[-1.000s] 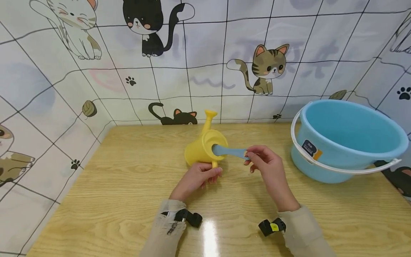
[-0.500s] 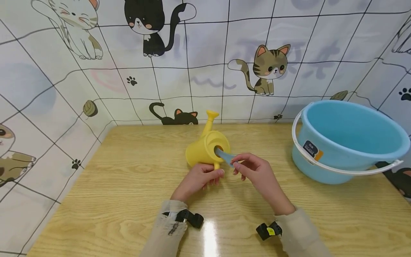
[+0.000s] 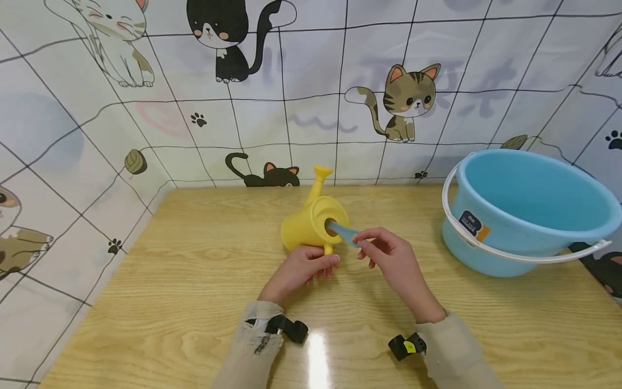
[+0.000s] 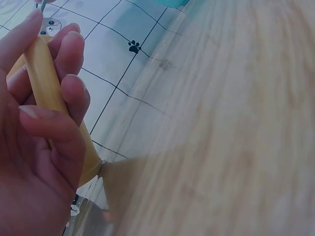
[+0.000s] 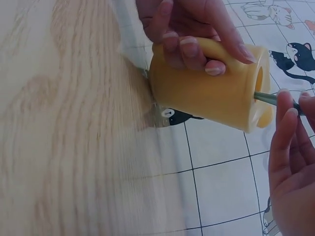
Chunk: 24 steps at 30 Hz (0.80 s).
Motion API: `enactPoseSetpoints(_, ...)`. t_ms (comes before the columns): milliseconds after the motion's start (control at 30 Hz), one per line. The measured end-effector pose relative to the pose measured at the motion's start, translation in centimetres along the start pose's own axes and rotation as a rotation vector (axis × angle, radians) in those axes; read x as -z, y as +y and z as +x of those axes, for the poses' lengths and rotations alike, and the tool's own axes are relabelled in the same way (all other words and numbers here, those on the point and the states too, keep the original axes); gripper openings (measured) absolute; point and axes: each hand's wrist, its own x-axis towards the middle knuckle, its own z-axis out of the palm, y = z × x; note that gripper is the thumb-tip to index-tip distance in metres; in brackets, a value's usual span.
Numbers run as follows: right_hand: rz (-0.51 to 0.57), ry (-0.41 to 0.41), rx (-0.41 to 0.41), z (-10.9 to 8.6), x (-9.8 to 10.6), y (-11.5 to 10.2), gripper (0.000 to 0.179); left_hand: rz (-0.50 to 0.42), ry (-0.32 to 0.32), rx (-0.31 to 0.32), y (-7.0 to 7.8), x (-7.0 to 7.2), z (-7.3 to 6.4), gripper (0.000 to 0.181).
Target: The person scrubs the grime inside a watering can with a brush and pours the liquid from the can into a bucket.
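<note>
A yellow watering can (image 3: 298, 229) is tilted over, its opening turned toward the right and its spout toward the wall. My left hand (image 3: 301, 268) grips the can's handle; the left wrist view has the fingers curled round that yellow handle (image 4: 45, 81). Between thumb and fingertips, my right hand (image 3: 391, 259) pinches the end of a thin blue stick-like tool (image 3: 343, 232). The far part of this tool goes into the can's opening, so its other end is hidden. In the right wrist view, the can's body (image 5: 206, 96) sits close to my right fingertips.
A large light blue bucket (image 3: 505, 246) with a white handle (image 3: 527, 260) stands at the right on the wooden table (image 3: 194, 302). A cat-patterned wall covering (image 3: 311, 124) borders the table at the back and sides.
My right hand has moved left toward the can with the blue tool, which now reaches deeper into the opening and slants downward to the right. My left hand keeps its grip on the handle.
</note>
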Motion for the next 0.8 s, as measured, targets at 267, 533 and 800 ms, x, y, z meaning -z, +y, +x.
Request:
enactPoseSetpoints(267, 0.052, -0.019, 0.097, 0.3, 0.2, 1.5, 0.016, -0.017, 0.019, 0.004, 0.1, 0.1, -0.1, 0.045)
enactPoseSetpoints(533, 0.044, -0.095, 0.159, 0.0, 0.0, 1.0, 0.014, -0.052, 0.013, -0.008, 0.1, 0.1, -0.1, 0.046)
enactPoseSetpoints(800, 0.015, -0.134, 0.165, -0.2, -0.2, 0.8, 0.015, -0.056, 0.015, -0.009, 0.0, 0.0, -0.1, 0.044)
